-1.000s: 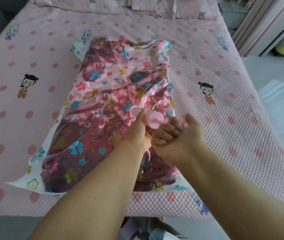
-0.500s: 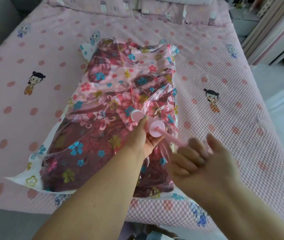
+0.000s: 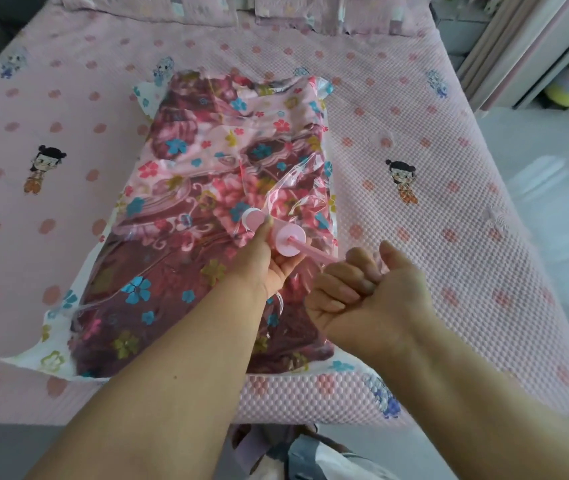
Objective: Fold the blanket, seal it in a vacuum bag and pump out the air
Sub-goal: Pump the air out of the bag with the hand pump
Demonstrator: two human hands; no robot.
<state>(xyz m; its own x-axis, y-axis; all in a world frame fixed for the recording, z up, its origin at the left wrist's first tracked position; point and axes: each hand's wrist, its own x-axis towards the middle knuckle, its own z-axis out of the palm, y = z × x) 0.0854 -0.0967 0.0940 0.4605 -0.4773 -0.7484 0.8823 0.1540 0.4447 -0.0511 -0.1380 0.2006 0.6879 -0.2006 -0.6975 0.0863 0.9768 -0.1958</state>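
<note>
Left hand (image 3: 269, 268) gripping pump (image 3: 278, 233) barrel, steadying it on vacuum bag (image 3: 213, 216); right hand (image 3: 362, 292), at four o'clock, fisted around drawn-out plunger rod (image 3: 317, 254).

We see the right hand (image 3: 369, 299) w/ the slim pink plastic pump rod (image 3: 314, 252) partly pushed back vs. 0.5 s ago.

Soft, even daylight from right; floor (image 3: 553, 174) there washed pale. Faint glare on vacuum bag (image 3: 297, 188). Wide-angle bowing at edges; near forearms slightly soft.
</note>
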